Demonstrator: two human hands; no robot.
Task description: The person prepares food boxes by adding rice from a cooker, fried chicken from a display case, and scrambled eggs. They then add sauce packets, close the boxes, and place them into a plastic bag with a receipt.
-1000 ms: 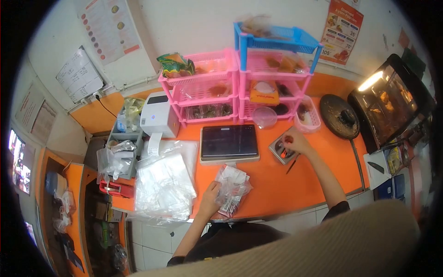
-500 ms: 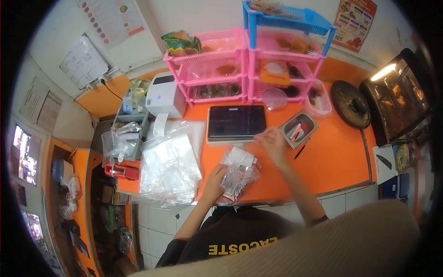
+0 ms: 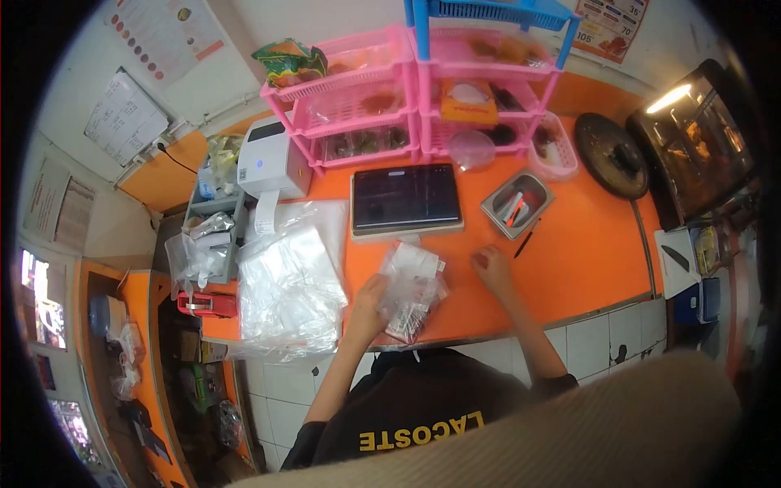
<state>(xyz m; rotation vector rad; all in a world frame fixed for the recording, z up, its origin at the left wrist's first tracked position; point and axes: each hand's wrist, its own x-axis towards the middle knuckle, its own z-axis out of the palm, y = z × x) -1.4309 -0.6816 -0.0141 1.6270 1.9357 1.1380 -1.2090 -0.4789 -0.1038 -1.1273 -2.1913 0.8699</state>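
Note:
My left hand (image 3: pixel 368 309) is closed on the left edge of a clear plastic bag (image 3: pixel 413 293) near the table's front edge. White printed paper shows through the bag's upper part, and darker printed contents show lower down. To the right of the bag, apart from it, my right hand (image 3: pixel 493 271) is over the orange table with its fingers curled. Whether anything is in those fingers is hidden. A dark-screened tablet (image 3: pixel 406 198) lies just beyond the bag. Past my right hand sits a metal tray (image 3: pixel 517 205) holding pens or markers, with a thin black pen (image 3: pixel 527 240) beside it.
A stack of clear plastic bags (image 3: pixel 290 285) lies left of my left hand. Behind it stand a white label printer (image 3: pixel 272 163) and a grey organizer (image 3: pixel 230 248). Pink shelves (image 3: pixel 350 122) line the back. A black lid (image 3: pixel 610 159) and lit display case (image 3: pixel 691 146) stand right.
My right hand has moved back from the tablet's lower right corner towards me. The bag lies flatter, showing more of its printed paper. The camera view has shifted slightly.

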